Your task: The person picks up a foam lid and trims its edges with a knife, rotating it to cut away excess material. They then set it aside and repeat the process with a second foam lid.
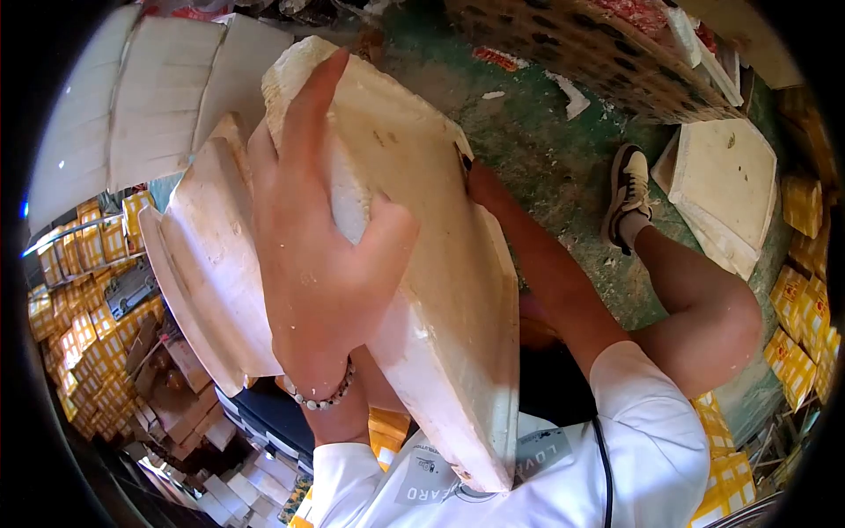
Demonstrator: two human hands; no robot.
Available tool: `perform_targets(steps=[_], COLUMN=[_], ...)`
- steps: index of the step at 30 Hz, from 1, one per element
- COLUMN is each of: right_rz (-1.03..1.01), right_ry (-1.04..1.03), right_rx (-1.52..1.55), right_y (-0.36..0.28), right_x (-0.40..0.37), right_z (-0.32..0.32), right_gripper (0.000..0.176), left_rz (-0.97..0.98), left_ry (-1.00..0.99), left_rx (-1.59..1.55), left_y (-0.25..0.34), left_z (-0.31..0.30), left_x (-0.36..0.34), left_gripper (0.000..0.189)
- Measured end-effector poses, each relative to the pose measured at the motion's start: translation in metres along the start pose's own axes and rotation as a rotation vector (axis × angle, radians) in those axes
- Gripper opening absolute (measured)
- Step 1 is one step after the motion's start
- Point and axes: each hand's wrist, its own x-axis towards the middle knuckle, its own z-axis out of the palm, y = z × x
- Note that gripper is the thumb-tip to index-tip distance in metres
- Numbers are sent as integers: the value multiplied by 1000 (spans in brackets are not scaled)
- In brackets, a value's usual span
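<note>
A dirty white foam board (396,141) is tilted up in front of my chest, its lower corner against my shirt. Its upper left edge is rough and crumbly. My left hand (317,238), with a beaded bracelet on the wrist, grips that edge, one finger reaching along it and the thumb on the board's face. My right hand (482,183) holds the far right edge, most of its fingers hidden behind the board. A small dark spot shows at its tip, too small to name. Left of my left hand stands another foam piece (211,246) with a stepped rim.
Further foam pieces (726,180) lean at the right near my shoe (629,194). White scraps (572,95) lie on the green floor (519,132). Yellow-and-white boxes (92,343) are stacked at the left, others at the right. A large white wrapped stack (158,97) stands upper left.
</note>
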Motion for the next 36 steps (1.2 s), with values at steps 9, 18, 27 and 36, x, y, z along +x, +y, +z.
perform_targets(steps=[9, 18, 27, 36], right_rz=[-25, 59, -62, 253], right_ry=[-20, -99, -89, -506], right_rx=[-162, -68, -343, -300], right_y=[-2, -11, 65, 185], right_x=[7, 0, -52, -183], right_z=[-8, -16, 22, 63], right_gripper=[49, 43, 45, 36], left_rz=[-33, 187, 85, 83], left_ry=[-7, 40, 10, 107], left_rx=[142, 160, 202, 241], left_y=[12, 18, 16, 1], left_z=[3, 9, 2, 2], left_x=[-1, -2, -1, -5], left_gripper=[74, 70, 68, 69])
